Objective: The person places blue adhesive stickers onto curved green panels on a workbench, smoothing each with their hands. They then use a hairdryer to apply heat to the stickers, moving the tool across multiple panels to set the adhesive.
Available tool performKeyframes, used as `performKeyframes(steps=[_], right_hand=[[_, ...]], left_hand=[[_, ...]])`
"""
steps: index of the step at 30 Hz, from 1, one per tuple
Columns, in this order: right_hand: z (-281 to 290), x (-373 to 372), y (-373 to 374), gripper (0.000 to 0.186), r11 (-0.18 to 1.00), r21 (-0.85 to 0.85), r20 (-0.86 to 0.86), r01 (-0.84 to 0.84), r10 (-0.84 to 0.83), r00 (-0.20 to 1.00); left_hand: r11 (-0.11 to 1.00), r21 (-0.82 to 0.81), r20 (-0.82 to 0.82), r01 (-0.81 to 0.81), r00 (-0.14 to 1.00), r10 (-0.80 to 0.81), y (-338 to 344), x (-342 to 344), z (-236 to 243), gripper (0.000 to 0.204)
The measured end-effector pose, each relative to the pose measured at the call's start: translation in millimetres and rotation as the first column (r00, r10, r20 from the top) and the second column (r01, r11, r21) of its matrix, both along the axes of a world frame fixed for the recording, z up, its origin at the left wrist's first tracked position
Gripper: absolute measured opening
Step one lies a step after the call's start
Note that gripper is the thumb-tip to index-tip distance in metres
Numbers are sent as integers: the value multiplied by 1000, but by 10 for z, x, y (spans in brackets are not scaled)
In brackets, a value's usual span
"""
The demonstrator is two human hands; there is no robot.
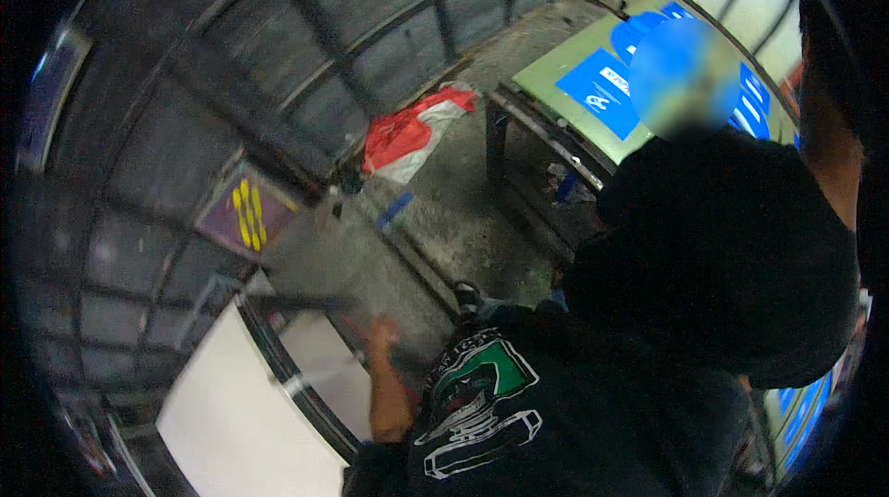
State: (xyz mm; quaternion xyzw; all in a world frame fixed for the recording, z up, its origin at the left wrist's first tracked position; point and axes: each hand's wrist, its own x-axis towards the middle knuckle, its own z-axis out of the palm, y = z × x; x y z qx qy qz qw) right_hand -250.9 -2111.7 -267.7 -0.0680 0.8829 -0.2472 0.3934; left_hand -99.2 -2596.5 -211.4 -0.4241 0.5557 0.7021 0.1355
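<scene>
Panel in plain white (241, 404) is set at the near left, with a black strip (275, 349) along its right edge. Beyond that strip the left hand (382, 335) is held out, close to the end of a blurred dark bar (306, 303); whether it is gripped cannot be told. At the right edge the right forearm (838, 163) is raised, its grip lost in shadow. Panel edges are probably best handled gently, so the face is kept unmarked. Farther off, blue sheets (593, 94) are laid on a green table (539, 79)
</scene>
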Motion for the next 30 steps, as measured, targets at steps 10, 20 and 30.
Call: performKeyframes(steps=[10,20,30], right_hand=[[985,-1770,-1303,42,653,-425,115,627,-649,752],[1946,-3025,-1829,42,650,-430,-273,626,-755,596],[3161,-3382,-1698,16,46,-683,-306,729,-924,-228]], left_hand=[[966,80,326,248,909,-260,-826,-1195,-114,25],[891,217,122,399,895,-430,-1688,-5750,-396,16],[699,-78,-170,711,681,-712,359,-9038,-25,28]])
